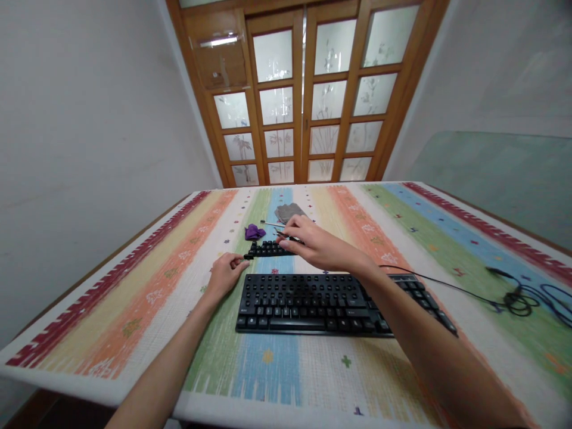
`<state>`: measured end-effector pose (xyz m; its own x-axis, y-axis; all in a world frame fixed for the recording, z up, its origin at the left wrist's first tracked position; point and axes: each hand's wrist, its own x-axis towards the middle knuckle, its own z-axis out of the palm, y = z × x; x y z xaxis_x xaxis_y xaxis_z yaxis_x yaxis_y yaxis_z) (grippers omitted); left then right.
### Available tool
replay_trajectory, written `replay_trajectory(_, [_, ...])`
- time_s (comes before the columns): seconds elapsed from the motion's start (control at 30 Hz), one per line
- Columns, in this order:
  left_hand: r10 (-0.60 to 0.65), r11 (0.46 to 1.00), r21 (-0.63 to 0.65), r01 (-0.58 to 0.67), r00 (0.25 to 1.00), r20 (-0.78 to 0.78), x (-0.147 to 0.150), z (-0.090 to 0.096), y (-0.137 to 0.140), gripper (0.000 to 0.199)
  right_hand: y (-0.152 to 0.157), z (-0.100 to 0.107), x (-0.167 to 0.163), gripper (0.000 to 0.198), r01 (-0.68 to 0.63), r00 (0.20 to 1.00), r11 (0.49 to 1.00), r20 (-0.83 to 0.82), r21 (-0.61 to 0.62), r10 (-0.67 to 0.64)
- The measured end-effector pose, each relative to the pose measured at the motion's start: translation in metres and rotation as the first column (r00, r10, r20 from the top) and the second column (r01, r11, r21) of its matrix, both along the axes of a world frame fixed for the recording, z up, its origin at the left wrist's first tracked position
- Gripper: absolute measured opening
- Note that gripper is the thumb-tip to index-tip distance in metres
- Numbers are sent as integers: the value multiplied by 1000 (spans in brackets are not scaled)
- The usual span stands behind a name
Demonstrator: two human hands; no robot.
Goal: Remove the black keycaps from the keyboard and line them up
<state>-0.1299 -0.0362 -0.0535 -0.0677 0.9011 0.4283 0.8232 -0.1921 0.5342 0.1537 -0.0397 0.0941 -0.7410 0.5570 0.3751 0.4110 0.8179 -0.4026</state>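
A black keyboard (308, 325) lies across the table in front of me; its upper rows look stripped of keycaps, while the bottom rows still carry theirs. Behind it, loose black keycaps (268, 249) stand in close rows. My left hand (227, 274) is closed at the left end of these rows, its fingertips on a black keycap (248, 257). Above the right part of the rows, my right hand (310, 241) pinches a slim dark tool (282, 235), whose exact kind is too small to make out. My right forearm covers part of the keyboard.
A crumpled purple cloth (254, 232) and a grey cloth (289, 211) lie beyond the keycaps, with a thin rod (271, 224) between them. The keyboard's cable (447, 286) runs right to a coil (518, 301). A striped tablecloth (156, 298) covers the table.
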Motion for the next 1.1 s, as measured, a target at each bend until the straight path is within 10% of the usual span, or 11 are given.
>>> replay_trajectory(1.1, [-115, 993, -23, 116, 991, 64, 4, 7, -2, 17, -8, 10, 6, 24, 15, 1000, 1000, 3, -17, -15])
